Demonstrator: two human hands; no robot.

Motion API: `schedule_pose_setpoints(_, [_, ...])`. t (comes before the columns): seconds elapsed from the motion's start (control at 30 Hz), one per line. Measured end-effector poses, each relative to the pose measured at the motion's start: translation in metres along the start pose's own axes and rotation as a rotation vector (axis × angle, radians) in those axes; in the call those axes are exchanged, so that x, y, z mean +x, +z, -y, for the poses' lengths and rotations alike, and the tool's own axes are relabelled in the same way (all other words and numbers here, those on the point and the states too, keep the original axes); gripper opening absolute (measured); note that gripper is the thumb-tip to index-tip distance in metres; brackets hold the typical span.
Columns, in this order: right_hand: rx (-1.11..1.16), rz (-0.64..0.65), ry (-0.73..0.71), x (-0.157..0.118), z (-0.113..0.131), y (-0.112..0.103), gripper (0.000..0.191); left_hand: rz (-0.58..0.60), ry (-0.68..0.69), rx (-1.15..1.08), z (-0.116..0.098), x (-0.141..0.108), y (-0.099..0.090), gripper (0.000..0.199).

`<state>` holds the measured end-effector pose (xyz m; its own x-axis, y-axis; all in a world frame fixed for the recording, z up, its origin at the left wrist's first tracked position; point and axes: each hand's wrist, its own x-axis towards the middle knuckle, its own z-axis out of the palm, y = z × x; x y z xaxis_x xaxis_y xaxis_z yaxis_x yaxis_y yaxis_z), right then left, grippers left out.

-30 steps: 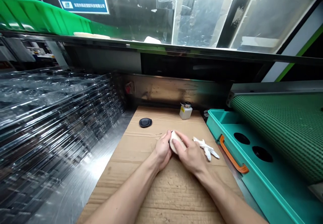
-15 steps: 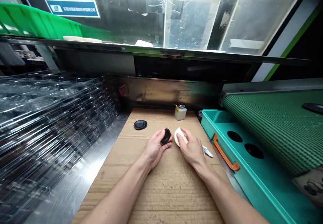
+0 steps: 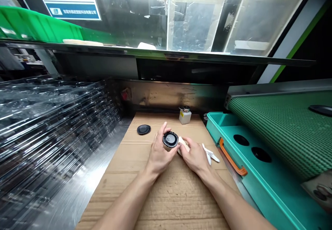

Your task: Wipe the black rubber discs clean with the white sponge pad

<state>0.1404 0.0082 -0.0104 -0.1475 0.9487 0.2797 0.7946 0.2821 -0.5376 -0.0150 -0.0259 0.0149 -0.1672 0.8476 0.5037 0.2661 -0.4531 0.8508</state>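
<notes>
My left hand (image 3: 159, 152) holds a round black plastic part (image 3: 170, 139) by its edge, between thumb and fingers. The face turned up shows a raised rim and a grey disc in the middle. Close on its right, my right hand (image 3: 193, 152) is closed on a cream-white pad (image 3: 183, 143), mostly hidden by the fingers. The pad is at the part's right edge; whether they touch I cannot tell. Another round black part (image 3: 143, 129) lies on the cardboard (image 3: 160, 202), beyond my left hand. A small square bottle with a metal top (image 3: 185, 116) stands behind my hands.
White strips (image 3: 210, 154) lie right of my right hand. A teal tray (image 3: 275, 188) with an orange handle (image 3: 232, 159) holds two black discs (image 3: 260, 154). Beside it runs a green conveyor belt (image 3: 285, 119). Clear plastic trays (image 3: 57, 129) are stacked at left; a green bin (image 3: 38, 24) sits above.
The black part has been turned in my left hand, so its rimmed face with the grey disc now shows. My right hand and the pad have come nearer to it.
</notes>
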Motion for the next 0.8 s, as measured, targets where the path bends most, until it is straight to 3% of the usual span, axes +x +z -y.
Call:
schedule_pose_setpoints(0.13, [-0.008, 0.023, -0.020, -0.001, 0.000, 0.000, 0.037, -0.021, -0.044, -0.074, 0.002, 0.003, -0.001, 0.059])
schedule_pose_setpoints(0.23, [-0.015, 0.030, -0.006, -0.001, 0.000, 0.000, 0.037, 0.054, -0.209, -0.150, 0.011, 0.010, -0.012, 0.032])
schedule_pose_setpoints(0.3, [-0.012, 0.028, 0.005, -0.001, 0.000, 0.000, 0.037, 0.029, -0.340, -0.190, 0.021, 0.017, -0.025, 0.034])
schedule_pose_setpoints(0.4, [-0.003, 0.035, 0.007, -0.001, 0.001, 0.000, 0.036, -0.096, -0.483, -0.121, 0.033, 0.028, -0.050, 0.036])
schedule_pose_setpoints(0.5, [-0.024, 0.047, 0.012, 0.000, 0.002, -0.001, 0.036, -0.076, -0.579, 0.022, 0.040, 0.042, -0.076, 0.036])
schedule_pose_setpoints(0.7, [-0.067, 0.051, 0.021, 0.001, 0.002, -0.003, 0.038, -0.032, -0.540, 0.257, 0.049, 0.076, -0.121, 0.063])
schedule_pose_setpoints(0.8, [-0.096, 0.058, 0.032, 0.001, 0.002, -0.004, 0.038, 0.093, -0.510, 0.322, 0.055, 0.091, -0.133, 0.056])
